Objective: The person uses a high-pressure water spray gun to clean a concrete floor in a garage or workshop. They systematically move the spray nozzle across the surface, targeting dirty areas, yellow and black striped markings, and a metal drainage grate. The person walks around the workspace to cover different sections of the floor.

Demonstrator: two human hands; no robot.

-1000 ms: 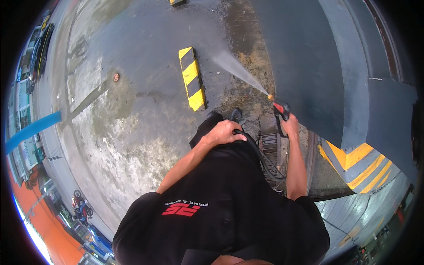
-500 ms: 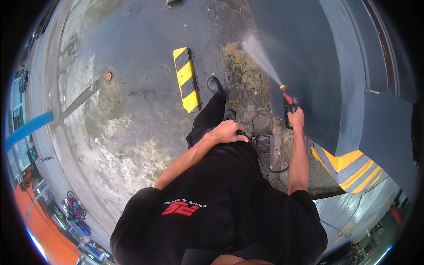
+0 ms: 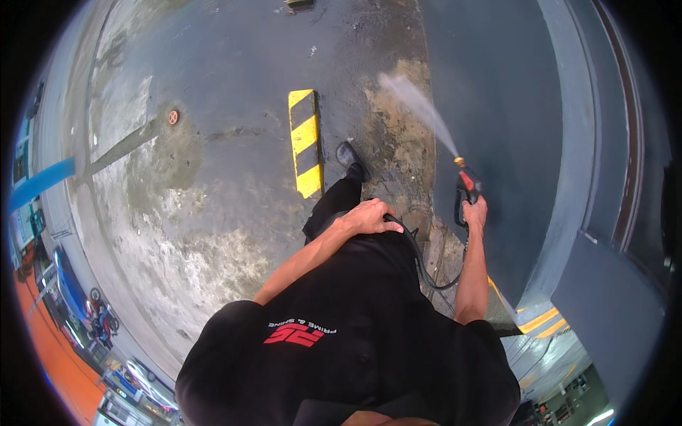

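My right hand [image 3: 474,211] is wrapped round the grip of a black and red pressure washer gun [image 3: 468,183] with a brass-coloured nozzle tip. A white fan of water [image 3: 419,106] shoots from it, up and to the left, onto the stained strip of concrete [image 3: 401,106] beside the grey wall. At my waist, my left hand [image 3: 371,216] is closed on the black hose [image 3: 420,264], which loops down and across to the gun side. Part of the hose is hidden behind my right forearm and my body.
A yellow and black striped wheel stop [image 3: 305,145] lies left of my boot [image 3: 348,155]. Close on my right rises the grey wall [image 3: 497,106], with a yellow-striped base [image 3: 543,323] further back. Wet, patchy concrete [image 3: 220,163] spreads leftward, with a small round marker [image 3: 173,117].
I have stepped forward along the wall, and the striped base has slipped further back. The spray has swept slightly back and left over the stained concrete. Both hands keep their holds.
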